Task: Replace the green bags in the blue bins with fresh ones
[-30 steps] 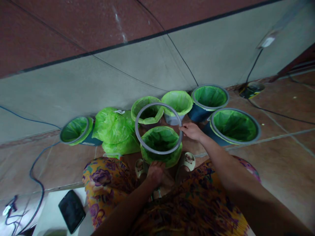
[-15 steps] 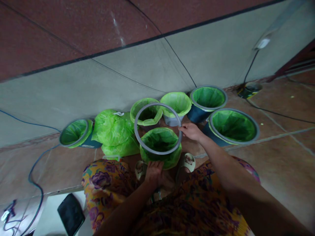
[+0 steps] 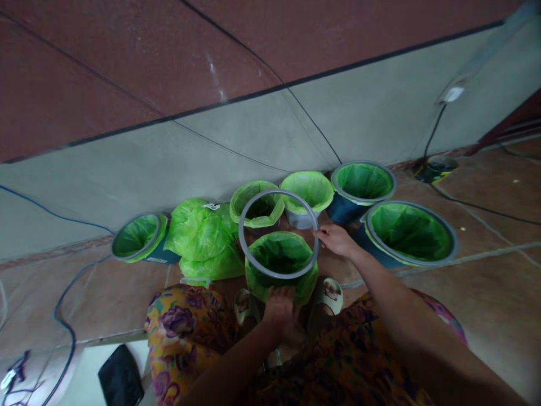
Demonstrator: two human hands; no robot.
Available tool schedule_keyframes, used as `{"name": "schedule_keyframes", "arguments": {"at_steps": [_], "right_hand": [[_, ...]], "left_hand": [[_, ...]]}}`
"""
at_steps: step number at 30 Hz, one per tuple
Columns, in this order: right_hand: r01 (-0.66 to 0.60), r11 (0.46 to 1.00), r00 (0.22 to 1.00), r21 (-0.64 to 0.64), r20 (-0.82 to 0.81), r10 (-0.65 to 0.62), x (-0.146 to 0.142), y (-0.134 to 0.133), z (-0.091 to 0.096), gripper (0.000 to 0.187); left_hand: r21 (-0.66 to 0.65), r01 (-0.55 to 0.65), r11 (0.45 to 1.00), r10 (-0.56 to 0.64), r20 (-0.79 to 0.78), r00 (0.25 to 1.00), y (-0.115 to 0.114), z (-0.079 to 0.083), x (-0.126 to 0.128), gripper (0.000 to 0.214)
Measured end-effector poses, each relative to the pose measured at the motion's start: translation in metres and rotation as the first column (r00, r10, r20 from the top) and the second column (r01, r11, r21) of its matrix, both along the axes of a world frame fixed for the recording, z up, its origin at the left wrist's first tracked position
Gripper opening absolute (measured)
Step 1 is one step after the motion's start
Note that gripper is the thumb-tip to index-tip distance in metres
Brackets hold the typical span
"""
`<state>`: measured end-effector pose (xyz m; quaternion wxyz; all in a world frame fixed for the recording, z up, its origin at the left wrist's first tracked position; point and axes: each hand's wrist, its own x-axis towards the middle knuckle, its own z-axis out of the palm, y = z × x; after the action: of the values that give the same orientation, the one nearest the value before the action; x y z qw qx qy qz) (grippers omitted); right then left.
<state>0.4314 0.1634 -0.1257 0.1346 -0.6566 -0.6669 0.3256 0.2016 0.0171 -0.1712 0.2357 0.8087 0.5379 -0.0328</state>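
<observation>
My right hand (image 3: 337,239) is closed on the right edge of a grey plastic ring (image 3: 253,204), which it holds tilted above a small bin lined with a green bag (image 3: 279,255). That bin stands on the floor between my sandalled feet. My left hand (image 3: 280,309) rests against the near side of the bin, on the folded-over green liner; its fingers curl down and are partly hidden. My legs in a yellow and purple flowered cloth fill the bottom of the view.
Several more bins with green liners stand along the grey wall: one at left (image 3: 137,237), two small ones behind (image 3: 306,189), two blue ones at right (image 3: 411,232). A heap of green bags (image 3: 202,239) lies at left. Cables cross the tiled floor; a black object (image 3: 120,376) lies lower left.
The camera view shifted slightly, so everything sits a little lower and to the right. My left hand stays at the bin's near side and the ring stays tilted in my right hand.
</observation>
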Motion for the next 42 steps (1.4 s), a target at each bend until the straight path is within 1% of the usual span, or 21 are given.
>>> {"name": "schedule_keyframes", "arguments": {"at_steps": [3,7,10,12,14,16,18,20,22,24,28,30,31,32,33,35,36,37,38,40,42], "right_hand": [[0.059,0.998,0.998,0.003,0.001,-0.059,0.004,0.002,0.001,0.037],[0.168,0.985,0.985,0.044,0.025,-0.169,0.012,0.006,0.006,0.038],[0.236,0.969,0.971,0.068,0.018,-0.238,0.018,0.008,0.011,0.039],[0.262,0.962,0.965,0.077,0.003,-0.263,0.02,0.01,0.015,0.04],[0.28,0.957,0.96,0.075,-0.015,-0.279,0.022,0.011,0.018,0.039],[0.289,0.955,0.957,0.066,-0.037,-0.287,0.023,0.012,0.021,0.038],[0.294,0.954,0.955,0.05,-0.058,-0.291,0.023,0.014,0.023,0.038],[0.3,0.953,0.952,0.036,-0.071,-0.297,0.023,0.017,0.025,0.038],[0.298,0.954,0.952,0.031,-0.08,-0.294,0.022,0.019,0.026,0.039],[0.285,0.958,0.956,0.039,-0.086,-0.281,0.022,0.02,0.026,0.039],[0.257,0.965,0.963,0.057,-0.098,-0.251,0.02,0.021,0.025,0.039],[0.253,0.966,0.963,0.051,-0.106,-0.246,0.02,0.02,0.024,0.039],[0.254,0.966,0.963,0.048,-0.108,-0.248,0.02,0.02,0.024,0.039],[0.255,0.966,0.962,0.045,-0.11,-0.249,0.02,0.02,0.023,0.039],[0.257,0.965,0.962,0.045,-0.112,-0.251,0.02,0.02,0.022,0.039],[0.253,0.966,0.963,0.048,-0.113,-0.247,0.021,0.019,0.021,0.039],[0.246,0.968,0.964,0.048,-0.114,-0.24,0.021,0.019,0.02,0.039],[0.236,0.971,0.966,0.047,-0.118,-0.229,0.021,0.019,0.02,0.038],[0.226,0.973,0.968,0.046,-0.122,-0.219,0.02,0.019,0.02,0.038],[0.21,0.977,0.971,0.043,-0.127,-0.203,0.02,0.019,0.019,0.038],[0.212,0.977,0.971,0.035,-0.123,-0.206,0.018,0.019,0.02,0.037]], "left_hand": [[0.14,-0.163,0.977,0.16,0.032,0.987,0.033,0.003,-0.014,0.046],[0.205,-0.393,0.896,0.386,0.077,0.919,0.108,0.006,-0.039,0.037],[0.148,-0.482,0.864,0.469,0.115,0.876,0.158,0.003,-0.054,0.028],[0.041,-0.596,0.802,0.588,0.124,0.799,0.178,-0.004,-0.063,0.024],[-0.046,-0.684,0.728,0.684,0.124,0.719,0.187,-0.013,-0.071,0.022],[-0.088,-0.736,0.671,0.74,0.125,0.66,0.189,-0.023,-0.081,0.028],[-0.108,-0.786,0.608,0.793,0.124,0.597,0.186,-0.033,-0.091,0.039],[-0.138,-0.837,0.53,0.848,0.125,0.516,0.181,-0.04,-0.1,0.044],[-0.191,-0.865,0.465,0.885,0.138,0.445,0.175,-0.046,-0.106,0.04],[-0.268,-0.86,0.434,0.9,0.172,0.401,0.169,-0.051,-0.108,0.035],[-0.412,-0.794,0.446,0.893,0.26,0.367,0.156,-0.054,-0.104,0.032],[-0.425,-0.76,0.491,0.868,0.318,0.382,0.152,-0.054,-0.104,0.033],[-0.399,-0.746,0.532,0.842,0.343,0.417,0.151,-0.053,-0.104,0.033],[-0.348,-0.731,0.587,0.804,0.353,0.478,0.149,-0.052,-0.105,0.032],[-0.274,-0.706,0.654,0.752,0.343,0.563,0.147,-0.051,-0.105,0.032],[-0.092,-0.627,0.774,0.629,0.225,0.744,0.144,-0.048,-0.104,0.031],[-0.012,-0.58,0.814,0.576,0.136,0.806,0.142,-0.048,-0.102,0.031],[0.053,-0.539,0.841,0.537,0.048,0.842,0.14,-0.047,-0.099,0.031],[0.102,-0.51,0.854,0.515,-0.033,0.856,0.138,-0.047,-0.095,0.032],[0.153,-0.492,0.857,0.512,-0.147,0.846,0.135,-0.048,-0.087,0.034],[0.169,-0.495,0.852,0.521,-0.191,0.832,0.134,-0.05,-0.08,0.034]]}}
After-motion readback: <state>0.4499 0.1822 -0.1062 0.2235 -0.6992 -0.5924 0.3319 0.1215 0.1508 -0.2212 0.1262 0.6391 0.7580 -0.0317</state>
